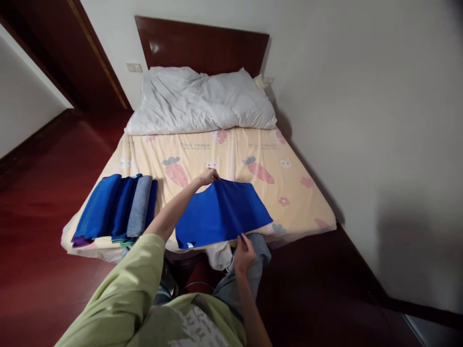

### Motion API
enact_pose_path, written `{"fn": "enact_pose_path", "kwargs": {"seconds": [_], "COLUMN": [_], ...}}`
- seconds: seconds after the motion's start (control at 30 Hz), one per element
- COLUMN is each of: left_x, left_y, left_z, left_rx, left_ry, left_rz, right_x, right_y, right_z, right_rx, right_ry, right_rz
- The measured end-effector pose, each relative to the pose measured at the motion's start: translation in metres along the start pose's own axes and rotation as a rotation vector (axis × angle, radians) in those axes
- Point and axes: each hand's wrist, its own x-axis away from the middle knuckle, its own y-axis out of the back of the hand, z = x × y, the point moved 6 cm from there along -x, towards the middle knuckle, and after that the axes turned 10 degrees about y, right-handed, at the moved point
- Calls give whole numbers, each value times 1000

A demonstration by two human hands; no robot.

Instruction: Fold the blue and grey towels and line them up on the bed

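Observation:
A blue towel [224, 212] lies spread on the bed in front of me, a small white tag at its near left corner. My left hand [209, 177] reaches across and pinches its far edge, raising a ridge in the fabric. Close to my body, my right hand [245, 253] has thumb and finger pinched at the near edge of the same towel. To the left is a row of folded towels: several blue ones [99, 205] and one grey-blue towel [140, 205]. Purple and green edges show beneath them.
The bed has a cream sheet [289, 193] printed with carrots and rabbits. A bunched pale quilt [206, 101] lies near the dark wooden headboard [202, 46]. A white wall [361, 120] runs along the right, and reddish floor [39, 207] shows at left.

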Motion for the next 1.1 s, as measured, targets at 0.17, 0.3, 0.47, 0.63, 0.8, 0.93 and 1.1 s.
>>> {"fn": "enact_pose_path", "kwargs": {"seconds": [0.17,0.3,0.47,0.63,0.8,0.93,1.1], "left_x": [47,97,172,236,276,291,299], "left_y": [77,143,210,253,269,266,259], "left_z": [-11,-13,-18,-19,-5,15,25], "left_rx": [90,155,327,375,413,519,610], "left_ry": [43,88,100,214,284,298,353], "left_rz": [-148,-264,-414,-571,-651,-629,-634], "right_x": [-62,-124,-191,-223,-218,-208,-199], "right_y": [29,40,25,-15,-40,-44,-40], "right_z": [34,81,160,215,244,250,252], "right_rx": [-119,-225,-314,-358,-364,-399,-447], "right_ry": [77,183,371,426,434,393,334], "right_rz": [-9,39,206,391,498,554,584]}}
